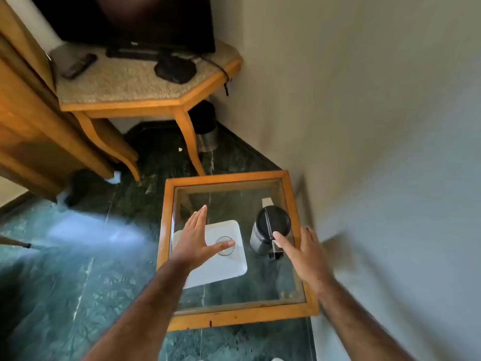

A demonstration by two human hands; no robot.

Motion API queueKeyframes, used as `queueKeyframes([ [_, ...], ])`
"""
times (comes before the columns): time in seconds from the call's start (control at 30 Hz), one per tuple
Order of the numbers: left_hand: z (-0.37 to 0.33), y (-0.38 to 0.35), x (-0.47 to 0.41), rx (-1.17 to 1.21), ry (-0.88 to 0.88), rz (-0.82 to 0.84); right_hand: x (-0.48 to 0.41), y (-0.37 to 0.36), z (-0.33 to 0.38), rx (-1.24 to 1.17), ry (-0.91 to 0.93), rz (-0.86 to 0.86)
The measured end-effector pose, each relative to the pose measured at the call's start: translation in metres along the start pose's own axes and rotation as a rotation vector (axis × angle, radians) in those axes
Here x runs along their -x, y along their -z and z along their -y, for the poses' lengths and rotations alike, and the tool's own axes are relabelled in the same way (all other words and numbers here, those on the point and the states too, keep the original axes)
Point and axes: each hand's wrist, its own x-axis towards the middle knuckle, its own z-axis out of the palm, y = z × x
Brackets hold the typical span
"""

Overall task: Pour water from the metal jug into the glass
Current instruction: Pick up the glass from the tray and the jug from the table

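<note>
Both forearms reach over a glass-topped side table [296, 194]. At ten o'clock, the left hand [199, 239] is spread flat, empty, thumb over the glass [225, 246] on a white tray [229, 267]. At two o'clock, the right hand [302, 252] is spread, empty, thumb by the metal jug [270, 227].

I see dim, soft daylight. A pale glare patch lies on the green floor [86, 230] at left. Edges bend with wide-angle distortion; the wall [390, 152] smears with blur.
</note>
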Motion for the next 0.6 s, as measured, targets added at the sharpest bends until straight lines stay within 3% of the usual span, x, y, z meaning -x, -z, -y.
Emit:
queueKeyframes([
  [0.13,0.03,-0.043,-0.03,0.106,0.144,0.07,-0.01,-0.036,-0.017,-0.286,-0.196,0.026],
  [0.2,0.046,-0.07,-0.039,0.125,0.135,0.068,-0.015,-0.054,-0.025,-0.392,-0.246,0.02],
  [0.33,0.075,-0.108,-0.049,0.131,0.102,0.078,-0.017,-0.078,-0.036,-0.466,-0.226,0.019],
  [0.6,0.117,-0.157,-0.069,0.155,0.096,-0.034,-0.025,-0.119,-0.055,-0.915,-0.025,-0.18],
])
